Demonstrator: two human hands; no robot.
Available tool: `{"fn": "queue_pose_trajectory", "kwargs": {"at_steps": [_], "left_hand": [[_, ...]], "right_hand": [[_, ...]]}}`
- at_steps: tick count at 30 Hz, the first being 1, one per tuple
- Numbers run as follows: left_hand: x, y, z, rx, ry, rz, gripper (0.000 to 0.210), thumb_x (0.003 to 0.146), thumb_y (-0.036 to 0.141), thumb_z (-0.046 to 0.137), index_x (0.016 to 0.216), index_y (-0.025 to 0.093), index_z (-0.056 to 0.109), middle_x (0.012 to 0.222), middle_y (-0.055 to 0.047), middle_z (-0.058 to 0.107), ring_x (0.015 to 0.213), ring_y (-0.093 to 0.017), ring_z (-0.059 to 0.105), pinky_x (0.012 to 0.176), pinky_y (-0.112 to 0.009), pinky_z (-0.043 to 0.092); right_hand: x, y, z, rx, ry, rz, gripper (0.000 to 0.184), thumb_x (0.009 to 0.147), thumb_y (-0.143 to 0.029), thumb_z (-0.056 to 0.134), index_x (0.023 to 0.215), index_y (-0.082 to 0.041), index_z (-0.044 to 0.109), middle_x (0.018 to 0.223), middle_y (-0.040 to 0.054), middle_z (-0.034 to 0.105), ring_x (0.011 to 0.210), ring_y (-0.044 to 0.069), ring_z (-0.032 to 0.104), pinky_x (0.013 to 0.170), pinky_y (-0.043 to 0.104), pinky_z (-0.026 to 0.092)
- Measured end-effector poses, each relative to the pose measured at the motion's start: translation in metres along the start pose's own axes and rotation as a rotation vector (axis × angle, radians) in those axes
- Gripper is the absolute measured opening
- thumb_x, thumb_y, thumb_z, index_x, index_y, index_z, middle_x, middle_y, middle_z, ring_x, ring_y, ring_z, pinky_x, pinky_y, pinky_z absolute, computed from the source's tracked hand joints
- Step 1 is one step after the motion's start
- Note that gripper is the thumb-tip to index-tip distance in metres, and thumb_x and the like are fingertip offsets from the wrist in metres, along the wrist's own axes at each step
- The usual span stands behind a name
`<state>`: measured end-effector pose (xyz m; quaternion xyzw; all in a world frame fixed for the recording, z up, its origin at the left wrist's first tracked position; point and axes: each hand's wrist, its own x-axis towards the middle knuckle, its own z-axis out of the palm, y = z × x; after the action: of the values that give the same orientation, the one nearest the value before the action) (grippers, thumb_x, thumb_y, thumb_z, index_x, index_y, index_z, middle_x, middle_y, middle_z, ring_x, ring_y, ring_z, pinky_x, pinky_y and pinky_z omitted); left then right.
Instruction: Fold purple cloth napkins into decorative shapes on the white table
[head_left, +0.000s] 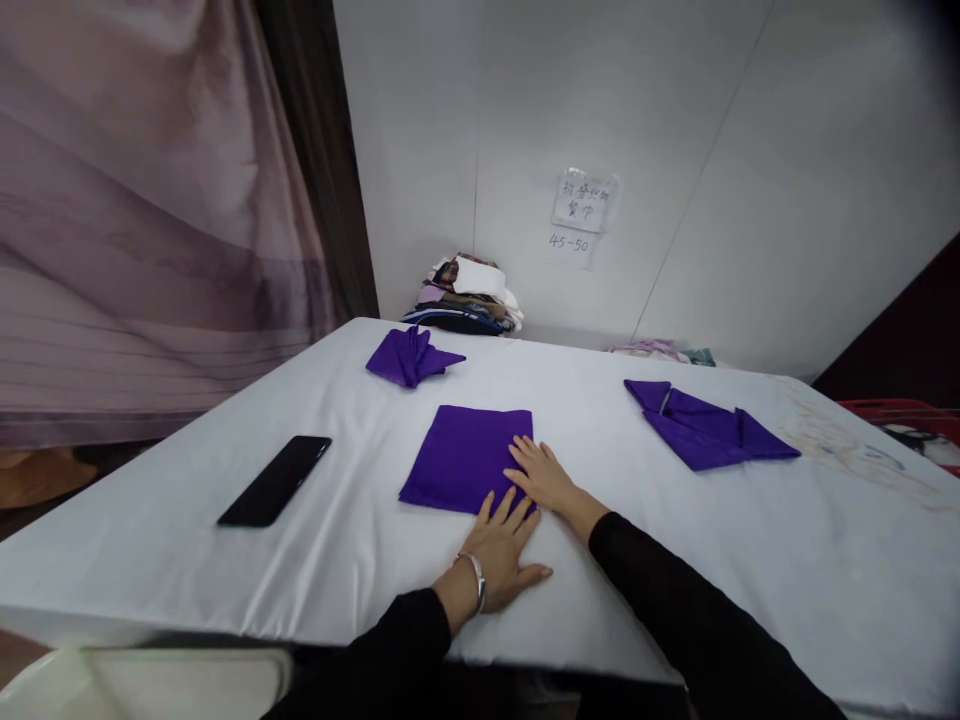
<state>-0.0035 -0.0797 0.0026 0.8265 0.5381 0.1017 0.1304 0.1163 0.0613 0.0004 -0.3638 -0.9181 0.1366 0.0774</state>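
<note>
A purple cloth napkin (pixel 465 455), folded into a flat square, lies on the white-covered table (pixel 352 570). My left hand (pixel 499 550), with a silver bracelet at the wrist, rests palm down, its fingertips on the napkin's near right corner and its thumb out on the tablecloth. Flat along the right edge of the napkin lies my right hand (pixel 544 477), fingers spread toward the left. Neither hand grasps anything. Behind to the left sits a purple napkin folded into a fan shape (pixel 411 358). Another purple napkin, folded into a pointed shape (pixel 705 430), lies to the right.
A black phone (pixel 276 482) lies on the left of the table. Stacked clothes (pixel 469 295) stand at the far edge by the wall, under a handwritten paper sign (pixel 581 203). A curtain (pixel 150 220) hangs on the left. A pale chair (pixel 180 680) is at the near left.
</note>
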Motion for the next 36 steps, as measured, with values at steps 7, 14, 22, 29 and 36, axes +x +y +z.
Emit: {"fn": "queue_pose_trajectory", "kwargs": {"at_steps": [7, 14, 22, 29, 36], "left_hand": [[-0.015, 0.001, 0.001, 0.012, 0.008, -0.001, 0.076, 0.082, 0.067, 0.023, 0.142, 0.021, 0.020, 0.148, -0.008, 0.024, 0.137, -0.024, 0.014, 0.110, -0.050, 0.004], [-0.041, -0.022, -0.015, 0.116, 0.052, -0.201, 0.070, 0.085, 0.062, 0.024, 0.139, 0.018, 0.029, 0.145, -0.009, 0.029, 0.136, -0.024, 0.019, 0.109, -0.050, 0.004], [-0.068, -0.046, -0.021, 0.152, 0.113, -0.369, 0.068, 0.085, 0.062, 0.024, 0.138, 0.021, 0.031, 0.146, -0.008, 0.027, 0.136, -0.024, 0.019, 0.109, -0.050, 0.004], [-0.073, -0.063, -0.028, 0.136, 0.107, -0.489, 0.069, 0.085, 0.062, 0.024, 0.138, 0.020, 0.031, 0.147, -0.008, 0.026, 0.136, -0.027, 0.017, 0.108, -0.053, 0.005], [-0.029, -0.045, -0.028, 0.134, 0.156, -0.434, 0.068, 0.086, 0.061, 0.018, 0.133, 0.018, 0.041, 0.142, -0.011, 0.036, 0.134, -0.027, 0.023, 0.108, -0.052, 0.006]], "right_hand": [[-0.001, 0.001, 0.000, -0.099, -0.035, 0.028, 0.067, 0.088, -0.059, 0.021, 0.142, -0.020, 0.022, 0.149, 0.0061, 0.017, 0.137, 0.022, 0.009, 0.108, 0.044, 0.006], [-0.004, 0.000, 0.000, -0.124, -0.025, 0.033, 0.066, 0.089, -0.058, 0.019, 0.141, -0.018, 0.025, 0.149, 0.0066, 0.019, 0.137, 0.021, 0.010, 0.108, 0.043, 0.006], [-0.026, -0.006, -0.004, -0.092, -0.078, -0.051, 0.068, 0.088, -0.061, 0.019, 0.141, -0.019, 0.026, 0.149, 0.0062, 0.018, 0.138, 0.021, 0.008, 0.109, 0.042, 0.005], [-0.073, -0.021, -0.003, -0.084, -0.132, -0.193, 0.064, 0.090, -0.057, 0.020, 0.142, -0.021, 0.022, 0.149, 0.0056, 0.017, 0.137, 0.019, 0.011, 0.110, 0.042, 0.004], [-0.090, -0.024, 0.004, -0.099, -0.103, -0.233, 0.066, 0.089, -0.057, 0.025, 0.142, -0.018, 0.022, 0.148, 0.0094, 0.020, 0.136, 0.021, 0.015, 0.109, 0.045, 0.009]]}}
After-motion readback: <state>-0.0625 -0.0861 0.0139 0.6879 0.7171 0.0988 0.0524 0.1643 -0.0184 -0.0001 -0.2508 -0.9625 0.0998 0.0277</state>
